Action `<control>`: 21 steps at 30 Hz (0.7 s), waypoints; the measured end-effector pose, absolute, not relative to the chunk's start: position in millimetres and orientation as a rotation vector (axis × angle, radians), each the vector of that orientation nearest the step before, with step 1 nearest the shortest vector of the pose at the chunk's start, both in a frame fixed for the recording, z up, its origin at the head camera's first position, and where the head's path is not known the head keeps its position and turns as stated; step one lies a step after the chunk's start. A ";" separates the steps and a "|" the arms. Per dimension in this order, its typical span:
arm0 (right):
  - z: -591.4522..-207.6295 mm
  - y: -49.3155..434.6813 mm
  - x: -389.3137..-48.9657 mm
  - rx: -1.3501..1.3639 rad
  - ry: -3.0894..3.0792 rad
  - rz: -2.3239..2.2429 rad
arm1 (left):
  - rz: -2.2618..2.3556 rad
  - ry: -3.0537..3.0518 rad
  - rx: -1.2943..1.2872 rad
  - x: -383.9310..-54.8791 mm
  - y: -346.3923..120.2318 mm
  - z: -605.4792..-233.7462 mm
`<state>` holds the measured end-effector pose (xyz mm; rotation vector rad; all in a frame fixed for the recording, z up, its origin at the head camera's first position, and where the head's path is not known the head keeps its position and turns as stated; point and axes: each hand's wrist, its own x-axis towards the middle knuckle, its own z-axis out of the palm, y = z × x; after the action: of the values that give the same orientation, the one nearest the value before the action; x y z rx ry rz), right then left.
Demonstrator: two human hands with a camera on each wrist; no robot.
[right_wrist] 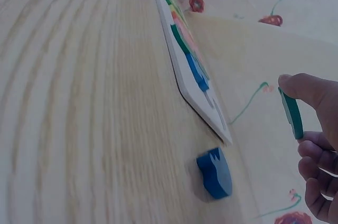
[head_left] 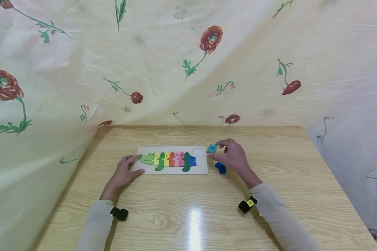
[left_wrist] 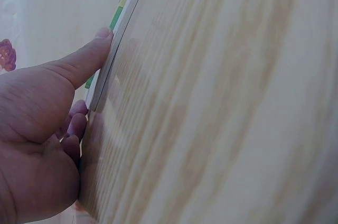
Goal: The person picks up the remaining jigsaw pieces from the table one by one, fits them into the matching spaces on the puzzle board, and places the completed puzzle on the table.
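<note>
A wooden crocodile puzzle board (head_left: 172,170) lies flat, with a green head, a row of coloured body pieces and green legs seated in it. My left hand (head_left: 124,170) holds the board's left end, its thumb along the near edge, also seen in the left wrist view (left_wrist: 47,102). A light blue puzzle piece (head_left: 212,149) is pinched between thumb and fingertips of my right hand (head_left: 234,156), just off the board's right end. In the right wrist view this piece (right_wrist: 292,113) hangs edge-on, looking greenish. One dark blue puzzle piece (head_left: 220,168) sits on the table below that hand.
At the board's right end, a curved tail outline (head_left: 199,152) shows beside a seated blue piece (head_left: 192,160). The wooden table (head_left: 163,205) meets a flower-printed cloth (head_left: 163,69) along its far edge. Both wrists wear small black cameras.
</note>
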<state>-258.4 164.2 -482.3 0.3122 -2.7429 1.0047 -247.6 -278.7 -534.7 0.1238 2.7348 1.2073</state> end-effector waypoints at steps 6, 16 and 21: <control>-485.7 154.0 -256.1 0.299 -2.763 1.004 | 1.205 2.741 0.127 -248.3 -278.6 -535.5; -493.2 137.9 -256.2 0.265 -2.816 0.954 | 1.203 2.743 0.135 -248.6 -280.5 -535.8; -495.3 131.0 -254.6 0.257 -2.816 0.952 | 1.206 2.738 0.126 -248.0 -280.4 -534.8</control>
<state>-254.6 131.0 -495.3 0.2567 -2.8156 0.9520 -248.0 -280.4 -534.8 0.1260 2.7383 1.2060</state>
